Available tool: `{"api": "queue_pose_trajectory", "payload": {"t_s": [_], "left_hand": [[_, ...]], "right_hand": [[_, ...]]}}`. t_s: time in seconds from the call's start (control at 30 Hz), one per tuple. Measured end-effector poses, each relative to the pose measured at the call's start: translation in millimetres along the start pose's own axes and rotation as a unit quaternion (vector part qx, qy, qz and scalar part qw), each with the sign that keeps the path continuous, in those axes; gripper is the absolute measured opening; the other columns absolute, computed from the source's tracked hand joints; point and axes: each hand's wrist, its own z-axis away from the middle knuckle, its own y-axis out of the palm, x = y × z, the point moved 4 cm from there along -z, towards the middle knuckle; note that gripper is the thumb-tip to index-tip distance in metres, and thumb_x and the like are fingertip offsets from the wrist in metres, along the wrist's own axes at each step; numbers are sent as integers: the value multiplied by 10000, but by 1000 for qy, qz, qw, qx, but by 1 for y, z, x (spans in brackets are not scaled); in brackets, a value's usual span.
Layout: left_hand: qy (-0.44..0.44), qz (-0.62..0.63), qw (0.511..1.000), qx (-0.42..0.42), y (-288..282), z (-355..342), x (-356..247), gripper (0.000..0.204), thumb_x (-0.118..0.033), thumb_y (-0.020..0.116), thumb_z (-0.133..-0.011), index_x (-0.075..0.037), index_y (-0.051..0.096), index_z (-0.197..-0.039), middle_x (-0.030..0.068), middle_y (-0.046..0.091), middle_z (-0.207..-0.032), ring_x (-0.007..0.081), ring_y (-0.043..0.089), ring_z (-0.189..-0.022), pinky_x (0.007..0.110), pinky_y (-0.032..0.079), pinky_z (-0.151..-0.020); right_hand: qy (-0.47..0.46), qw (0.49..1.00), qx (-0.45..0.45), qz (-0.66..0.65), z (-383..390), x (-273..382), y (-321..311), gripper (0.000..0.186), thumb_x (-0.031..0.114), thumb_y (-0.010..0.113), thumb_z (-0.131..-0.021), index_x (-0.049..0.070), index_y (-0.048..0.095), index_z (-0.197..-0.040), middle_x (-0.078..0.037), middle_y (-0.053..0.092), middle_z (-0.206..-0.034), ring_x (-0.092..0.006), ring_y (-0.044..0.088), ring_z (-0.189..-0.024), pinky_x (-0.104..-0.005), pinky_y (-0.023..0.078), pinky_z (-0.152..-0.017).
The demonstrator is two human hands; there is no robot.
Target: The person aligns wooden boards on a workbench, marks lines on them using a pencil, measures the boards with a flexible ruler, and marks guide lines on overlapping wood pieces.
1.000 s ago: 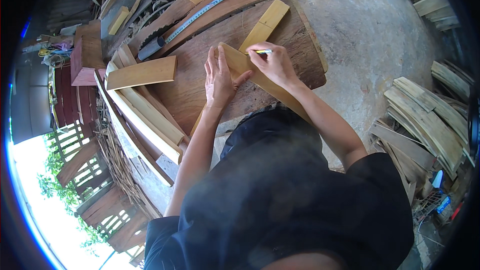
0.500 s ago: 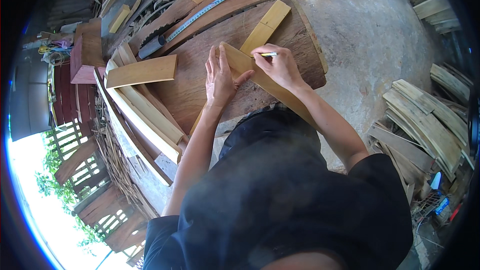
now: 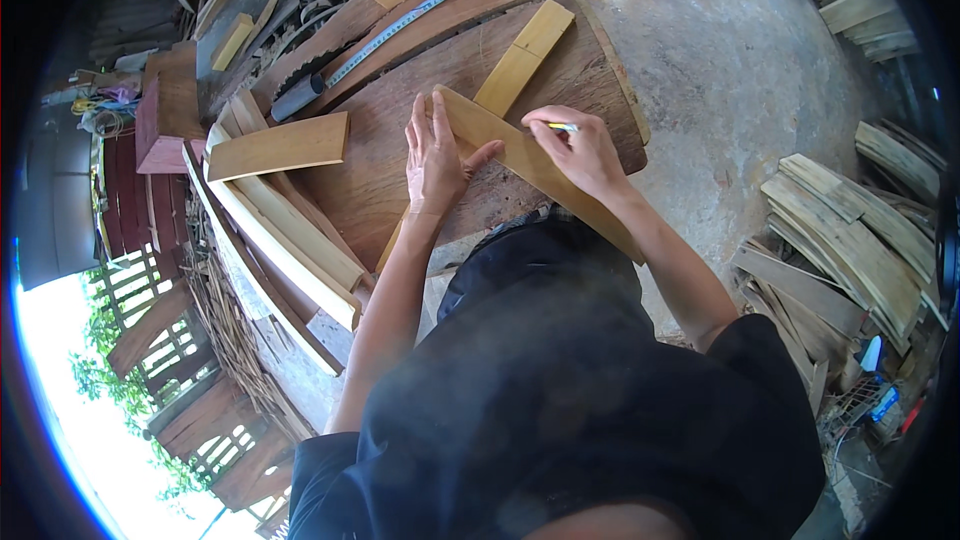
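A board slanted across a worktable at the center of the frame, a person's left hand laid against its upper end, fingers extended, thumb spread. The right hand, fingers curled, gripped a pencil near the board's right edge. A tape measure stretched across the upper center.

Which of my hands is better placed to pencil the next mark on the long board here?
Probably your right hand: it holds the pencil, close to the long board. Your left hand holds no visible tool and is spread at the board's far end, seemingly better for steadying it.
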Motion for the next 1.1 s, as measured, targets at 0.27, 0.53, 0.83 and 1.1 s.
{"api": "queue_pose_trajectory", "payload": {"t_s": [0.27, 0.53, 0.83, 1.1], "left_hand": [[-5, 5, 1000, -1, -3, 0, -5, 1177, -609, 828, -769, 61, 287, -1571, 322, 288, -1590, 502, 360, -1422, 527, 414, -1144], [13, 43, 999, -9, 4, -23, -16, 1070, -564, 778, -862, 97, 305, -1557, 339, 278, -1594, 497, 317, -1464, 517, 343, -1192], [38, 51, 998, -15, 23, -79, -40, 1044, -592, 741, -888, 108, 328, -1542, 337, 307, -1577, 491, 335, -1457, 506, 331, -1199], [20, 42, 999, -16, 30, -84, -48, 1043, -536, 786, -865, 118, 327, -1534, 335, 287, -1586, 505, 339, -1440, 512, 363, -1182]], "right_hand": [[-90, 980, -4, 176, 42, 19, 5, 582, 272, 808, -874, -27, 607, -1331, -205, 622, -1152, -366, 631, -1077, -436, 530, -937], [-95, 976, -32, 192, 30, 8, -4, 639, 183, 792, -811, -38, 549, -1359, -211, 599, -1119, -375, 601, -1083, -441, 509, -970], [-77, 974, -66, 205, -1, -10, -41, 602, 181, 788, -806, -16, 576, -1334, -204, 604, -1124, -382, 603, -1105, -451, 509, -971], [-80, 975, -37, 202, -12, -18, -54, 623, 187, 803, -809, -26, 574, -1347, -192, 596, -1130, -359, 608, -1085, -427, 523, -952]]}}
